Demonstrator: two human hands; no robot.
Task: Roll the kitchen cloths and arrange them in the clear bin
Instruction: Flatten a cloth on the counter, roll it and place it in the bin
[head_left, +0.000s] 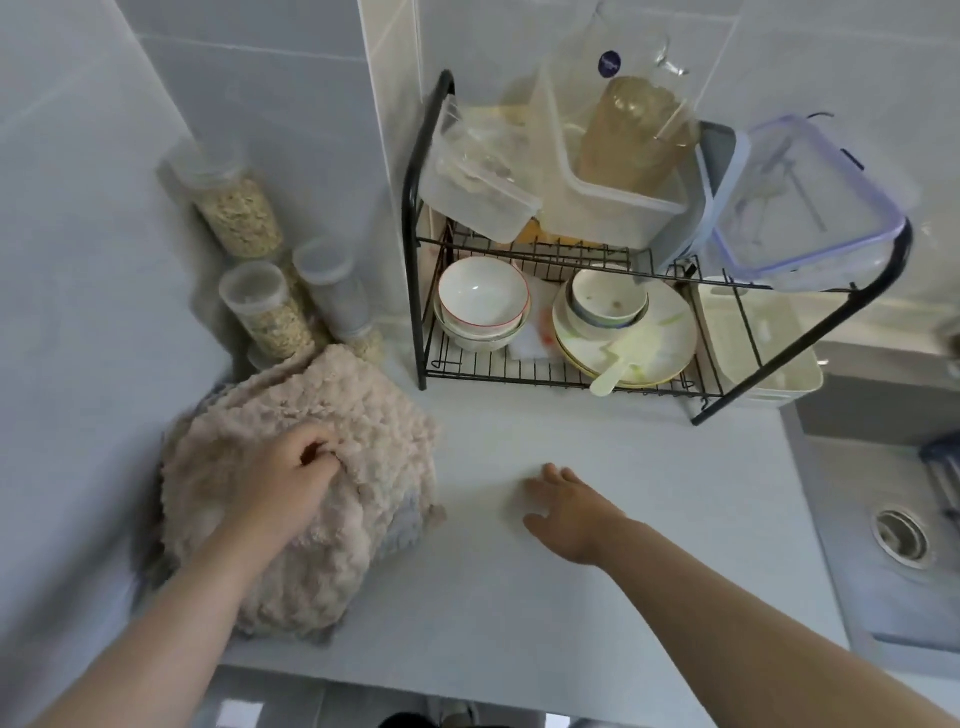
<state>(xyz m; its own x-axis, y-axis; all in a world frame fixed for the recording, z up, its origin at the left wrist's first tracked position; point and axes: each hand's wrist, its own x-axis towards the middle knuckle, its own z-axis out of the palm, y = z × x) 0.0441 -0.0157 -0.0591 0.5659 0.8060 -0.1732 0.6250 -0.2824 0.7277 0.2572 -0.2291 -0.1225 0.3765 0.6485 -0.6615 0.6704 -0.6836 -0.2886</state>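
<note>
On the pale countertop (493, 597), the left hand (298, 470) digs curled fingers into a fluffy beige cloth (322, 566) heaped at the left. The right hand (563, 506) lies flat, fingers straight. A sink (857, 493) sits to the right. Beyond, oat jars (236, 213) and a black dish rack (414, 291) stand against the tiled wall (260, 78).

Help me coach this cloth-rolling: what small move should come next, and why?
Probably drag the beige cloth rightward onto the counter. The left hand pinches it where it lies bunched, and the right hand rests open on the counter, with bare surface around it for flattening the cloth.
</note>
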